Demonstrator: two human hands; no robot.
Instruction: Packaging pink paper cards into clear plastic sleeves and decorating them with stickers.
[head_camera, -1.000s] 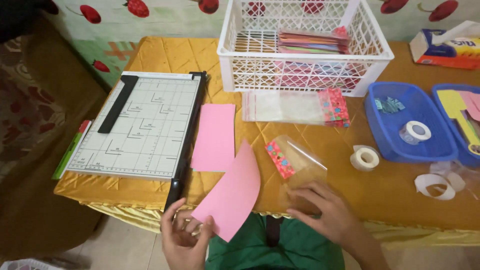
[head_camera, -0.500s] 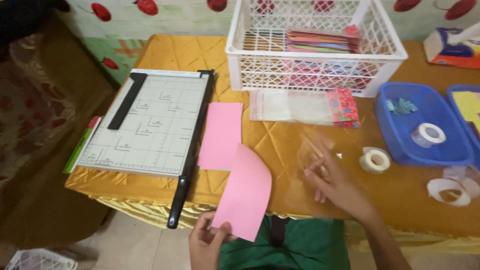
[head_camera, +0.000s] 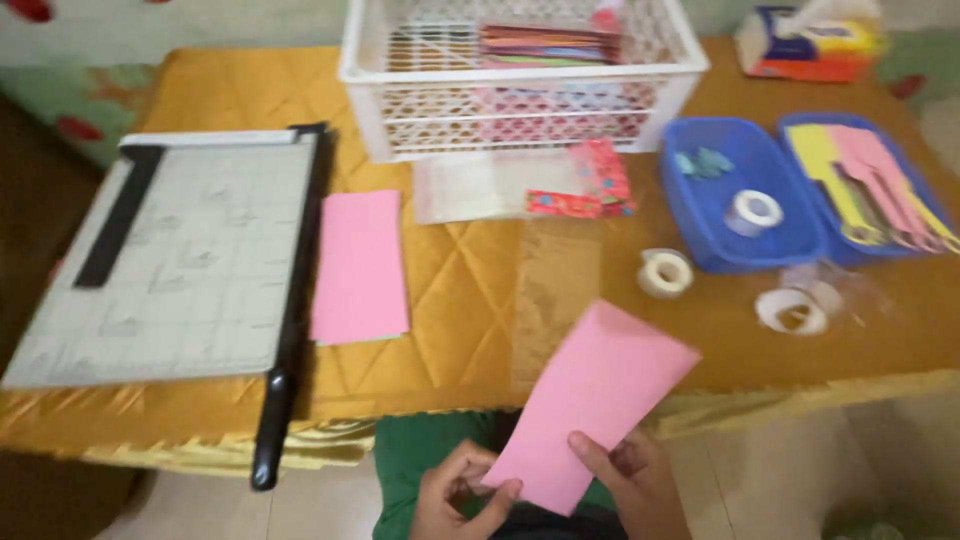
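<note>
A pink rectangular sheet of paper (head_camera: 590, 400) sits low in the frame, right of centre, tilted so its upper corner points to the upper right; its top overlaps the front edge of the table (head_camera: 470, 300), which wears a quilted golden cloth. Both hands pinch the sheet's lower end: the left hand (head_camera: 455, 495) grips the bottom left corner with thumb over the paper, and the right hand (head_camera: 630, 480) grips the lower right edge, thumb on top. Beneath them shows a green garment (head_camera: 425, 455).

Left of centre on the table lies a second pink paper strip (head_camera: 358, 265), flat and just beside the black arm of a grey gridded paper cutter (head_camera: 170, 265) that fills the left side. A clear plastic sleeve (head_camera: 550, 295) lies in the middle. Above it rests a packet of patterned red paper (head_camera: 580, 185), and behind that a white lattice plastic basket (head_camera: 520, 75) holding coloured sheets. At right stand two blue plastic trays (head_camera: 700, 215), with white tape rolls (head_camera: 665, 272) near them.
</note>
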